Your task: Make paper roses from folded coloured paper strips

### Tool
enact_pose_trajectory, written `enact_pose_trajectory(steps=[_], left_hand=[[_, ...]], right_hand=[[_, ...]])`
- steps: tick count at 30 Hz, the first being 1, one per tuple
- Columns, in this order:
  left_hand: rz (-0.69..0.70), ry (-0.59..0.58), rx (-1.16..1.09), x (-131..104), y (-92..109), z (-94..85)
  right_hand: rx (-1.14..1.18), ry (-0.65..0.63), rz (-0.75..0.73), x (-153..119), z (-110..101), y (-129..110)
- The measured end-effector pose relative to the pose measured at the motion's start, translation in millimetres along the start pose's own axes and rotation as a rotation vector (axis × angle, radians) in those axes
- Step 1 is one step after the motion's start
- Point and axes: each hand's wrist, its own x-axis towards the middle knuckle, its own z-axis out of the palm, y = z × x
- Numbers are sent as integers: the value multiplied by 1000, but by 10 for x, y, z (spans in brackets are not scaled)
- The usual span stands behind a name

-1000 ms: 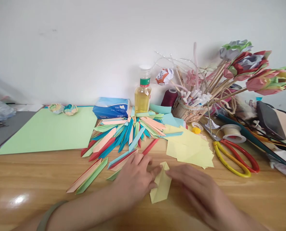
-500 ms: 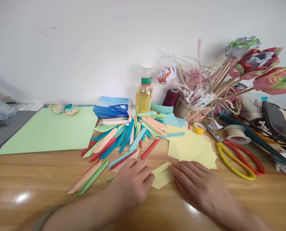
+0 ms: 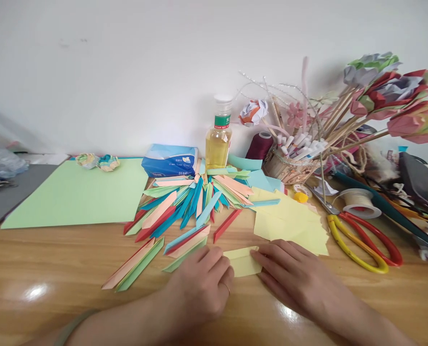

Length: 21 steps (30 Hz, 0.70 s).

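A small yellow paper with a fold along its upper edge lies between my hands, low on the wooden table. Its left end is pinched by my left hand, whose fingers are curled. My right hand grips the right end, fingers pressed together. Just beyond it is a pile of yellow sheets. Folded strips in red, blue, green and peach fan out behind my left hand, and a few folded strips lie apart at its left.
Scissors and a thread spool lie at the right. Farther back stand a bottle, a tissue pack and a basket with pens and paper flowers. A green sheet lies at the left.
The yellow paper has turned so that it lies more level between my hands. The whole view has shifted slightly.
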Motion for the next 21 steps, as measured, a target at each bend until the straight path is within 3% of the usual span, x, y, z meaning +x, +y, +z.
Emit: enact_pose_trajectory(steps=[3,7,14,21], left_hand=[[-71,-16,-96,52,-26,-44],[-256,-14,-256,107,-33,-90],[-446,-67,-306,134,9,-72],[-524,-164,-211,151,30,-50]], right_hand=[[5,64,-39,-29,19,34],[88,42,-35,-37,11,54],[318,-16,230,45,-5,27],[345,15,330,83,38,-19]])
